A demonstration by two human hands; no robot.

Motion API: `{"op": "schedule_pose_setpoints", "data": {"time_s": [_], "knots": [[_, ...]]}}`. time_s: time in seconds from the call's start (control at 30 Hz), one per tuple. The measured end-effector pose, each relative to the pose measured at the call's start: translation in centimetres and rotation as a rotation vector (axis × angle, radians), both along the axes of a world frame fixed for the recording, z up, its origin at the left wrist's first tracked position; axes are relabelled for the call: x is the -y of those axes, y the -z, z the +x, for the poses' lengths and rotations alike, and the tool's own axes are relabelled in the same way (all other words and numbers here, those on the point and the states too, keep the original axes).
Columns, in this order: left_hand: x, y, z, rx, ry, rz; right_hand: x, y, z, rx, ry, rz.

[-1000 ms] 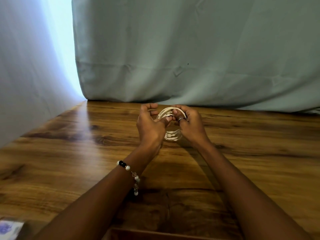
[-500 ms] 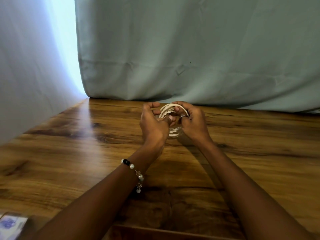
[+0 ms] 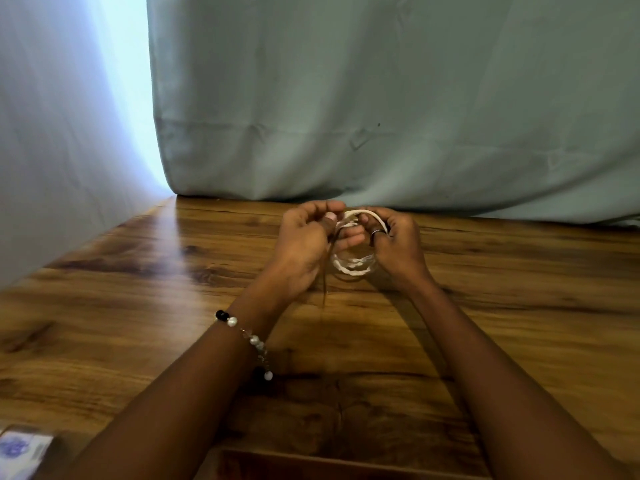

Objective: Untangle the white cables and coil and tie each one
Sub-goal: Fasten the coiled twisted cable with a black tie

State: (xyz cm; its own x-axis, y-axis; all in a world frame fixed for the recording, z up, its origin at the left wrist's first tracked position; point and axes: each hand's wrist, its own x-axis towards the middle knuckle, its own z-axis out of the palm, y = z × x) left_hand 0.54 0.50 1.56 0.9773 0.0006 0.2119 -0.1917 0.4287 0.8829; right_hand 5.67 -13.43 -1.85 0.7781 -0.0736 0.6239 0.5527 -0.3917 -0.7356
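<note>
The wooden table [image 3: 138,306] fills the lower view, with a grey-green curtain [image 3: 381,98] hanging behind its far edge, and everything that matters sits near that far edge, above the middle of the table. There the left hand [image 3: 298,244] and right hand [image 3: 398,244] hold a coiled white cable [image 3: 351,263] between them, raised just over the table rather than lying on it. The left hand's fingers are curled round the coil's left side, thumb and forefinger pinched together near its top; the right hand's fingers curl round the right side, a ring [image 3: 378,232] on one of them. A thin dark strand [image 3: 325,278], likely the tie, hangs from the left hand toward the table. A beaded bracelet [image 3: 249,341] sits on the left wrist, nearer than the coil. The likely risk: if either grip loosens while the tie is threaded, the loops may spring apart and the coil unravel; the thin strand could also slip from the pinch, or cinch only some loops, leaving others free to slide out.
</note>
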Motion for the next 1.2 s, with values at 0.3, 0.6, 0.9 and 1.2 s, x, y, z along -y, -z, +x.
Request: {"op": "schedule_pose_setpoints", "data": {"time_s": [0.3, 0.6, 0.9, 1.2], "knots": [[-1.4, -0.3, -0.2, 0.258, -0.073, 0.122, -0.1, -0.2, 0.0, -0.032, 0.065, -0.130], [-2.6, -0.8, 0.8, 0.181, -0.263, 0.080, -0.6, -1.1, -1.3, 0.036, 0.074, -0.430], [-2.5, 0.0, 1.6, 0.277, -0.276, 0.625, -1.4, -1.6, -2.8, 0.146, 0.056, -0.572], [-1.2, 2.0, 2.1, 0.358, -0.232, 0.671, -2.2, -1.4, -2.9, 0.138, 0.075, -0.470]]}}
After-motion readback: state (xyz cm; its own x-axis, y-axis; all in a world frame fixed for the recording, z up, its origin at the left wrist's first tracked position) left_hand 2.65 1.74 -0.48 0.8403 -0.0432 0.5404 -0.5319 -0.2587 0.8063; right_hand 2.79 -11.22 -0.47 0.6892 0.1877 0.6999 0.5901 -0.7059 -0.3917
